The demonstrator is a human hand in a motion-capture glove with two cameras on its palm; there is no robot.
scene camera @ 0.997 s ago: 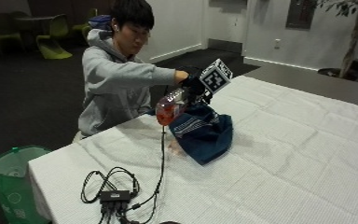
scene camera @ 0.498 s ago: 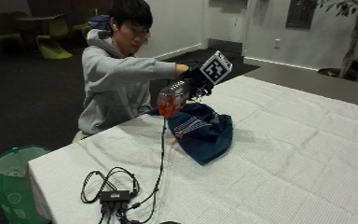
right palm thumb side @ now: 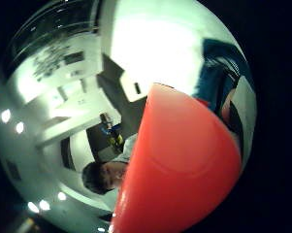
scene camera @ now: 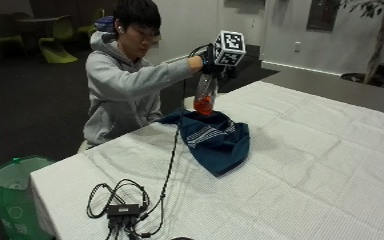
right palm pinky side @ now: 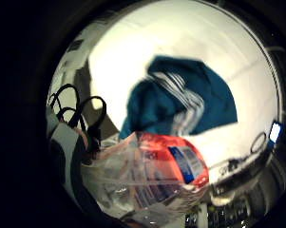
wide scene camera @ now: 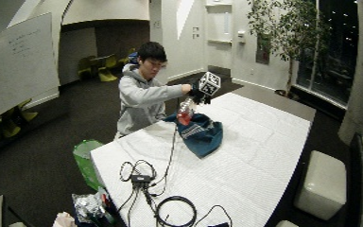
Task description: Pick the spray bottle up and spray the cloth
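In the outside view my gloved right hand (scene camera: pixel 209 64) grips the top of a clear spray bottle (scene camera: pixel 205 95) with red liquid in its base. The bottle hangs nearly upright, its bottom just above a crumpled dark blue cloth (scene camera: pixel 216 139) with white stripes, which lies on the white table (scene camera: pixel 312 165). The wide outside view shows the same: hand (wide scene camera: pixel 198 94), bottle (wide scene camera: pixel 183 111), cloth (wide scene camera: pixel 201 134). Close to the palm, the labelled bottle (right palm pinky side: pixel 152 175) lies in front of the cloth (right palm pinky side: pixel 190 102). Its red part (right palm thumb side: pixel 179 165) fills much of the thumb side view.
A black box with looped cables (scene camera: pixel 122 207) lies near the table's front left corner, and one cable runs up to the hand. A green bin (scene camera: pixel 12 195) stands on the floor beside that corner. White tabletop stretches to the right of the cloth.
My right hand has risen and moved a little farther over the cloth, carrying the bottle, which has swung from tilted to nearly upright. The cloth has not moved.
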